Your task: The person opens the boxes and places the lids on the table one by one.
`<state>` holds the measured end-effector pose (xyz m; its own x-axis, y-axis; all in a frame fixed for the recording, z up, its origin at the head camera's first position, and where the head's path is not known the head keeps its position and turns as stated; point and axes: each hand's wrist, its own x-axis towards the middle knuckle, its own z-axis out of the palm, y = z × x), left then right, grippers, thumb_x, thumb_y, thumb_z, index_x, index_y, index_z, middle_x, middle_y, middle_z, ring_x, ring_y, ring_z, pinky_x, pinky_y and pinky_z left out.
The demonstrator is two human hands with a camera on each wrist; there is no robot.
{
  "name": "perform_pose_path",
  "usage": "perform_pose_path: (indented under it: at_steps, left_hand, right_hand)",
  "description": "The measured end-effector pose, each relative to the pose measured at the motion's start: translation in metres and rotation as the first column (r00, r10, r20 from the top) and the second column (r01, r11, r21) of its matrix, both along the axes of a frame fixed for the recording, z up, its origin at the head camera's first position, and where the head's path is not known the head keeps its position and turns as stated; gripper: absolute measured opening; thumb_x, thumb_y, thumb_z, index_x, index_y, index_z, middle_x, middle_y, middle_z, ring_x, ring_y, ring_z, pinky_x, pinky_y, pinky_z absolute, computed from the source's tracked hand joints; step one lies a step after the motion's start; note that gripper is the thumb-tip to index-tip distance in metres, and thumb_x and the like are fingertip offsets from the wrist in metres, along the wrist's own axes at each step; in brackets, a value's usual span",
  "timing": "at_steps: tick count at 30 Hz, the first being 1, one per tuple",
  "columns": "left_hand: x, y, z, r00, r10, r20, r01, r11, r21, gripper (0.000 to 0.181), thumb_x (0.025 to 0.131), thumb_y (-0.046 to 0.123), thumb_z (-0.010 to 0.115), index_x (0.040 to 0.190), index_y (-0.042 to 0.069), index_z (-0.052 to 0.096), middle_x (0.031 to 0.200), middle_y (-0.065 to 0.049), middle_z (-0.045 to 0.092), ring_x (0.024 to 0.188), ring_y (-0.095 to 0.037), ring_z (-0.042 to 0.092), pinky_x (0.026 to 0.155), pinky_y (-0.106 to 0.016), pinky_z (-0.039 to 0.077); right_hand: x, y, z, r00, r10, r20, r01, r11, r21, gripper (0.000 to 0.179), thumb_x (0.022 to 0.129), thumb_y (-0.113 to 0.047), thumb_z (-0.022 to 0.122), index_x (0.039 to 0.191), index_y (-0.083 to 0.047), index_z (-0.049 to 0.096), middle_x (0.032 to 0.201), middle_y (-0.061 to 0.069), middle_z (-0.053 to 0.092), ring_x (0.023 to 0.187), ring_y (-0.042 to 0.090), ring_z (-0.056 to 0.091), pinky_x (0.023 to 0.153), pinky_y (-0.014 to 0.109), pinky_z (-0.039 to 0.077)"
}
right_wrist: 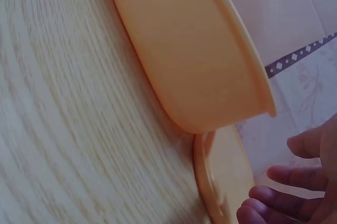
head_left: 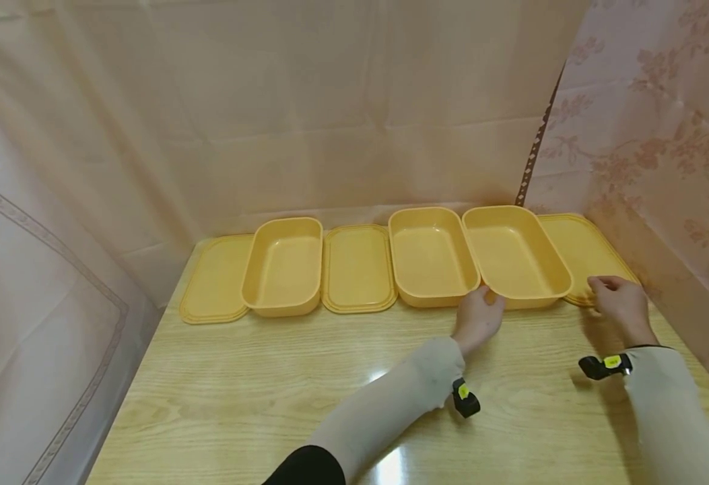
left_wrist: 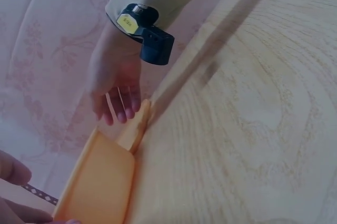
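Note:
My left hand point(head_left: 478, 318) is at the front corner where two yellow plastic boxes meet, the middle box point(head_left: 433, 259) and the right box point(head_left: 518, 259). In the left wrist view, its fingertips point(left_wrist: 29, 212) are at the right box's rim, with the thumb apart from them. My right hand point(head_left: 622, 310) hovers by the front of the rightmost yellow lid point(head_left: 584, 249), fingers loosely bent and holding nothing. In the right wrist view, a gap shows between its thumb and fingers. That lid lies flat, partly hidden by the right box.
Farther left, another yellow box point(head_left: 284, 266) stands between a flat lid point(head_left: 217, 279) and a second lid point(head_left: 359, 269). All sit in a row along the back of the wooden table point(head_left: 239, 391). Fabric curtains point(head_left: 330, 114) hang behind and at both sides.

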<state>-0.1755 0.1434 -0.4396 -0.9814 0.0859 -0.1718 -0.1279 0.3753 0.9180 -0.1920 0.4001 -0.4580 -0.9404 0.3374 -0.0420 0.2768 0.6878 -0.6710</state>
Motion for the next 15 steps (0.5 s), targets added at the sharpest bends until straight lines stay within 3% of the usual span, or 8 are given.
perform_pose_path:
  at_steps: [4,11,15]
  left_hand:
    - [0.002,-0.004,0.005,0.999,-0.031,-0.018,0.031,1.0,-0.006,0.043,0.095,0.027,0.061,0.134,0.01,0.058,0.126,-0.005,0.066,0.112,-0.014,0.063,0.092,-0.024,0.052]
    - [0.001,-0.013,0.012,0.997,-0.034,-0.068,0.033,0.999,-0.006,0.039,0.093,0.024,0.061,0.13,0.013,0.062,0.119,-0.003,0.068,0.104,-0.01,0.063,0.085,-0.021,0.051]
    - [-0.002,-0.018,0.014,0.994,-0.042,-0.103,0.044,0.999,0.013,0.033,0.094,0.021,0.061,0.125,0.013,0.065,0.112,-0.002,0.068,0.098,-0.008,0.061,0.081,-0.019,0.05]
  right_hand:
    - [0.001,-0.004,0.004,0.999,0.03,0.014,-0.03,0.999,-0.012,0.064,0.102,-0.042,0.036,0.134,0.013,0.048,0.128,0.036,0.052,0.1,0.036,0.052,0.063,0.022,0.039]
    - [0.002,-0.012,0.015,0.998,0.056,0.029,-0.055,0.998,-0.023,0.067,0.102,-0.044,0.035,0.137,0.012,0.044,0.128,0.036,0.049,0.099,0.037,0.055,0.057,0.019,0.043]
    - [0.002,-0.018,0.02,0.997,0.077,0.003,-0.077,0.997,0.011,0.065,0.103,-0.043,0.035,0.136,0.013,0.044,0.129,0.037,0.047,0.105,0.045,0.051,0.066,0.031,0.045]
